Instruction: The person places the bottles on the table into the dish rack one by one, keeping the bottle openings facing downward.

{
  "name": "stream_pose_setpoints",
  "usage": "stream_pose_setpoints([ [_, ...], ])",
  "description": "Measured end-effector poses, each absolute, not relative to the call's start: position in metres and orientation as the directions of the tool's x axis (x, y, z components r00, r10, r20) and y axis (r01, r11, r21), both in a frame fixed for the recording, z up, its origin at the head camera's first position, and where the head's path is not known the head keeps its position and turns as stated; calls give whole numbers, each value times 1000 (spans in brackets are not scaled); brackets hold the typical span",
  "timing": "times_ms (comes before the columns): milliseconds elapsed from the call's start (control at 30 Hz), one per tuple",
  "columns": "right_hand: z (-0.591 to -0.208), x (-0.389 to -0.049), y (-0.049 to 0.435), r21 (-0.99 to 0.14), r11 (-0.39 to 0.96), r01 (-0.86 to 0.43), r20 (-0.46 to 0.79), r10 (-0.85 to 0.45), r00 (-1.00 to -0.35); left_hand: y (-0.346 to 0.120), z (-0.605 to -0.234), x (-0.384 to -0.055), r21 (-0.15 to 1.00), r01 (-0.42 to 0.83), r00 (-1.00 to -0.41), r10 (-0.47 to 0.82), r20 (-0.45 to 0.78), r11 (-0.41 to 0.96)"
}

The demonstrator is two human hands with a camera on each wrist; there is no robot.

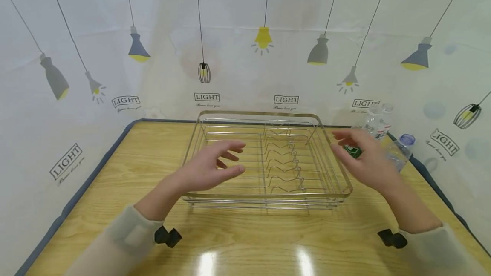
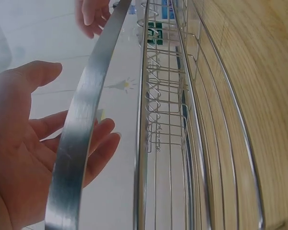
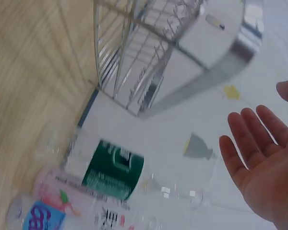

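Yellowish wood-grain shows on the near part of the table point(image 1: 230, 242). Over the near left of the silver metal wire rack point(image 1: 268, 196) standing on it, the left hand point(image 1: 212, 163) hangs loose-fingered and empty; whether it brushes the rim is hard to tell. If its fingers dip too low, they could catch in the wires. Just right of the rim, the right hand point(image 1: 370, 156) is relaxed and empty too. An outward swing, or the rack sliding right, could topple the clear plastic bottle with a bluish cap point(image 1: 400, 154) or the green-labelled bottle point(image 1: 353, 151), both close by.
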State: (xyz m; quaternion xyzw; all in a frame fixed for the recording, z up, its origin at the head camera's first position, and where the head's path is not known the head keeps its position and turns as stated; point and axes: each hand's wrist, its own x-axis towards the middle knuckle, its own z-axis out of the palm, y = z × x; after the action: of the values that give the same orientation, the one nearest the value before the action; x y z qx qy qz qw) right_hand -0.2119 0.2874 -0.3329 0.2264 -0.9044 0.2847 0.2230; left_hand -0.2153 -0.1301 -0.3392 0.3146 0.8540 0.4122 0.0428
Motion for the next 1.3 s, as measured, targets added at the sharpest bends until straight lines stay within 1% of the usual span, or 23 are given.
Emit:
stream_pose_setpoints([
  [67,-331,-212,301,-440,725,-530,576,-225,-786,-129,-339,-214,747,491,-797,578,177,448],
  [133,-327,-211,317,-463,731,-501,595,-163,-787,-127,-338,-212,763,479,-794,584,167,434],
  [200,-323,-209,334,-482,756,-442,590,-92,-802,-126,-338,-211,773,474,-790,592,162,422],
  [433,-326,-207,389,-577,795,-185,477,145,-867,-121,-336,-207,799,454,-781,608,143,395],
  [600,-337,-211,415,-649,759,-46,403,292,-867,-117,-337,-205,812,435,-781,611,125,390],
  [700,-345,-214,431,-694,720,22,328,343,-880,-115,-338,-205,818,427,-780,614,118,385],
  [767,-351,-217,442,-721,691,53,260,340,-904,-115,-339,-205,818,429,-779,616,120,383],
  [833,-359,-221,454,-746,663,65,189,304,-934,-115,-340,-205,817,428,-779,615,118,385],
  [967,-374,-228,473,-782,622,30,66,131,-989,-115,-341,-204,818,426,-779,617,115,386],
  [1033,-379,-231,477,-775,631,30,8,57,-998,-114,-341,-203,820,423,-778,618,111,385],
  [1100,-382,-232,478,-756,653,44,-43,18,-999,-113,-342,-203,825,418,-777,620,108,380],
  [1200,-384,-236,478,-736,673,76,-103,-1,-995,-113,-343,-203,833,409,-775,623,102,372],
  [1300,-387,-240,477,-723,685,91,-122,3,-993,-112,-343,-203,842,400,-774,626,99,362],
])
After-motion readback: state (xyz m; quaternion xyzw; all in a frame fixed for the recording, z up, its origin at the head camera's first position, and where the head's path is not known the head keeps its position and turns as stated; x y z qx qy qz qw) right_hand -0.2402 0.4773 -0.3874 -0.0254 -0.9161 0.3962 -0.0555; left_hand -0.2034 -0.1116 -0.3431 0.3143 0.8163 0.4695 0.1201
